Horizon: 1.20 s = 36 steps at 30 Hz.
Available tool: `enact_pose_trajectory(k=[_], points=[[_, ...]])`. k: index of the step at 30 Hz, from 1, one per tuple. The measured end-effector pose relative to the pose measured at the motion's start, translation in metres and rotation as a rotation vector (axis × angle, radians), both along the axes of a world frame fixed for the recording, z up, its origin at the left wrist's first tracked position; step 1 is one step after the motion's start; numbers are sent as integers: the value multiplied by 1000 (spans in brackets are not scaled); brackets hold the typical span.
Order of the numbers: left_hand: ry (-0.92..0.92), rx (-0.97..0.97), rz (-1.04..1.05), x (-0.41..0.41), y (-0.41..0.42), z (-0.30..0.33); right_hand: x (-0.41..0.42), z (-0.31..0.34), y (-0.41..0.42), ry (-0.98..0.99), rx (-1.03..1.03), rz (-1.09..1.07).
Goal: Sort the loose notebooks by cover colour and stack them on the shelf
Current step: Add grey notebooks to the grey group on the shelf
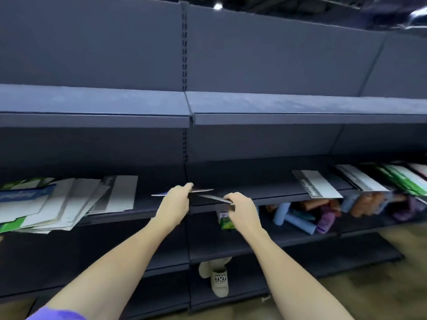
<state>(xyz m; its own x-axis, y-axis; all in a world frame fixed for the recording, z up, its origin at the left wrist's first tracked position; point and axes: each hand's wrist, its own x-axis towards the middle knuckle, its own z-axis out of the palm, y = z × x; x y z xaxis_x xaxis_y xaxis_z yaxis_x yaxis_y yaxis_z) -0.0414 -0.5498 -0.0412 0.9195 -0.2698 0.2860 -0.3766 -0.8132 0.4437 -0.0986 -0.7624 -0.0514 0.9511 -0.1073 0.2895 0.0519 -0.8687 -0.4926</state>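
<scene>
Left hand [176, 202] grips one thin notebook [203, 190], right hand [240, 210] grips another notebook [213, 198], both held edge-on over the shelf [265, 192].

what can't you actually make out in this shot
- Cover colour of the notebooks held by the left hand and right hand: head view, seen edge-on.
- Pile of notebooks at left: cut off by the frame edge.
- Green box: partly behind the right hand.
- Rolls on the lower shelf: blurred.
</scene>
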Motion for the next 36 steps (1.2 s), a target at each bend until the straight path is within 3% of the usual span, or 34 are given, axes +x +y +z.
enact_pose_trajectory(k=[6, 16, 27, 36], points=[[-152, 39, -293, -25, -137, 15, -50, 4, -119, -20, 4, -108], [-145, 104, -186, -73, -314, 42, -122, 13, -291, -211, 52, -403], [-205, 44, -375, -30, -439, 49, -95, 6, -388, -277, 46, -544], [-322, 140, -466, 19, -547, 46, -50, 22, -488, -223, -160, -532]])
